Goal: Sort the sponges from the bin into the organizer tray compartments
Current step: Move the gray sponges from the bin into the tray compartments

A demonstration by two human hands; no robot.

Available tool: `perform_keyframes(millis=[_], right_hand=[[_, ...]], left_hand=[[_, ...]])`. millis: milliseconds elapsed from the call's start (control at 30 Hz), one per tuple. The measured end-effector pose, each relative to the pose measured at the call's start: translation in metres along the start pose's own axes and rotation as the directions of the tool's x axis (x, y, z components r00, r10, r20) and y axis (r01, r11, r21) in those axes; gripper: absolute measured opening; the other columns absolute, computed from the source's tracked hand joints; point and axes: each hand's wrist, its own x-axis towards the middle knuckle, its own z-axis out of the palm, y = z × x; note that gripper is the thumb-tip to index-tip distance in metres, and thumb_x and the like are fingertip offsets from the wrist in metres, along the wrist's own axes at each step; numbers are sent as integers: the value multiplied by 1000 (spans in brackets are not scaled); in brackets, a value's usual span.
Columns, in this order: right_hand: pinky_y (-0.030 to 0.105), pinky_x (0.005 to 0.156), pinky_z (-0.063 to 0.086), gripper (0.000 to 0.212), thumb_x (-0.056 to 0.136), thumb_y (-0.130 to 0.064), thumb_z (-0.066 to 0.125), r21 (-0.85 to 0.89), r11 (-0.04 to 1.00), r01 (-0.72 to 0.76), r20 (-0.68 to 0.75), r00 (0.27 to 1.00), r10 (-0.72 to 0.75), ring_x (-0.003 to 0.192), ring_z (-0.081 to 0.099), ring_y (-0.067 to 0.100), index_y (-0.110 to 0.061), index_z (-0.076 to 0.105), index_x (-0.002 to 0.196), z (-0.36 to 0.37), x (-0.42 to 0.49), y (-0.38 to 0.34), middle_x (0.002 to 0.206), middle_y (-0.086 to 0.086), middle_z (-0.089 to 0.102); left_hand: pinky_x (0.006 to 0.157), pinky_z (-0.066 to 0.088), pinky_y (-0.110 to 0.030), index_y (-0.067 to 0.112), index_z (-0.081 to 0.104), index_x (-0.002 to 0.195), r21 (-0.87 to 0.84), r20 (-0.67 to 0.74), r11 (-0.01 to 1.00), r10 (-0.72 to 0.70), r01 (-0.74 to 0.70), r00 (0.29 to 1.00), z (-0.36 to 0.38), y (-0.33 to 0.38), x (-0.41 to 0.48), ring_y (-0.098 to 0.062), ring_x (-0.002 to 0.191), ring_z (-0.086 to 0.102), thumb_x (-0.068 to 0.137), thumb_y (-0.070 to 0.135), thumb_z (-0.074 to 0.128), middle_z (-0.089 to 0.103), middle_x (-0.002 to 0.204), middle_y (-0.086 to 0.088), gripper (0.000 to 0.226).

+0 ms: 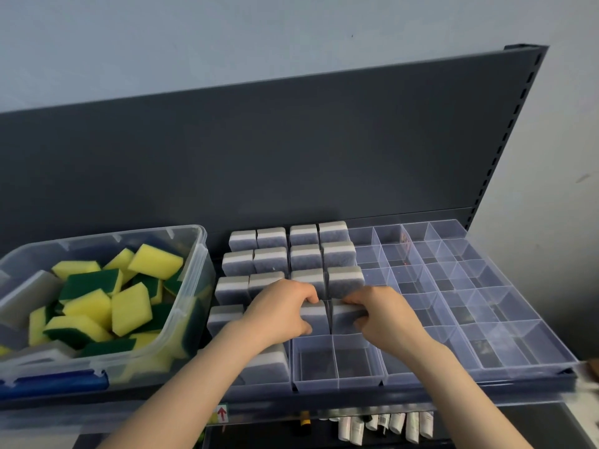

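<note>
While pressing two grey sponges down into neighbouring cells, second row from front, approx mid-tray: L hand (285, 307) clamped on left grey sponge (313, 315), fingers curled over top, thumb on near face; R hand (387, 315) clamped same way on right grey sponge (345, 317). Both stood on edge, partway into organizer tray (525, 367), one each side of thin divider (331, 314), prob. not yet flush w/ seated grey rows (304, 254) behind. Tray on shelf (421, 395), just beside bin (203, 260) at left; bin holding many yellow-green sponges (131, 307) plus a few grey ones (29, 294). Front cells (316, 356) just below hands bare, right half of tray bare too. Risks, judged from here: snug-looking fit, so chance of wedging a sponge tilted on divider w/ uneven push, or of bowing thin plastic wall; foam springing back up & sitting proud on release after hard squeeze; two-handed shove nudging seated neighbours or sliding light tray along shelf; L forearm lying over front-left sponge (269, 361), so careless pull-out possibly dragging that one loose. Later on, colour mix-up w/ yellow-green ones dropped among grey.
</note>
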Motion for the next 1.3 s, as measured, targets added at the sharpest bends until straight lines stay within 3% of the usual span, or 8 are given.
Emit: perform_keyframes(millis=[200, 433, 567, 700, 800, 967, 1133, 1300], right_hand=[[28, 79, 49, 38, 79, -5, 53, -17, 1000, 23, 35, 999, -22, 98, 56, 20, -27, 64, 109, -4, -5, -2, 109, -3, 63], [25, 78, 46, 31, 78, -19, 63, 1, 1000, -9, 98, 995, 9, 101, 58, 17, -28, 63, 107, -19, -10, -9, 108, -9, 63], [22, 93, 42, 43, 82, -31, 65, 20, 999, -26, -47, 999, 27, 115, 55, 12, -30, 57, 125, -37, -8, -23, 126, -12, 59], [20, 91, 43, 39, 85, -31, 64, 55, 998, 15, -148, 989, -7, 111, 57, 8, -29, 59, 124, -42, 0, -51, 123, -13, 61], [14, 82, 41, 32, 83, -29, 65, 80, 994, 76, -225, 973, -56, 99, 59, 3, -28, 64, 115, -38, 9, -78, 111, -14, 67], [12, 81, 39, 30, 85, -28, 64, 72, 985, 156, -199, 970, -139, 99, 61, 5, -28, 65, 115, -15, 30, -129, 108, -15, 67], [15, 87, 43, 32, 87, -28, 62, 90, 971, 221, -139, 968, -207, 104, 59, 3, -32, 62, 119, 17, 50, -185, 115, -16, 65], [10, 73, 36, 28, 84, -27, 64, 70, 954, 293, -97, 953, -286, 93, 62, 4, -30, 67, 112, 46, 64, -236, 106, -14, 68]], left_hand=[[80, 43, -23, 30, 54, 128, -15, -20, 999, 31, -31, 999, -1, -1, -3, -16, 111, 55, 81, 27, 74, 57, 127, 5, 52], [89, 47, -27, 32, 51, 133, -47, -6, 992, 117, -117, 993, -4, -4, -7, -11, 115, 54, 82, 37, 72, 56, 130, 11, 55], [92, 51, -30, 36, 53, 129, -144, -64, 980, 132, -140, 989, -20, -12, -10, -1, 109, 56, 82, 44, 70, 59, 124, 16, 51], [88, 53, -27, 39, 57, 122, -193, -143, 972, 106, -133, 984, -46, -34, -17, 6, 100, 57, 82, 44, 69, 62, 114, 22, 42], [87, 52, -22, 39, 58, 122, -196, -198, 976, 57, -96, 979, -65, -56, -32, 7, 98, 57, 84, 42, 68, 62, 114, 21, 39], [79, 51, -27, 38, 59, 119, 84, -336, 992, -58, 92, 940, -88, -113, -70, -3, 103, 58, 87, 47, 61, 62, 114, 19, 33], [75, 52, -26, 40, 60, 118, 70, -374, 967, -201, 243, 906, -102, -183, -111, -1, 100, 59, 87, 48, 60, 63, 111, 19, 32], [76, 51, -24, 40, 61, 114, -52, -356, 949, -308, 311, 882, -116, -250, -150, 4, 96, 58, 86, 45, 62, 64, 108, 23, 29]])
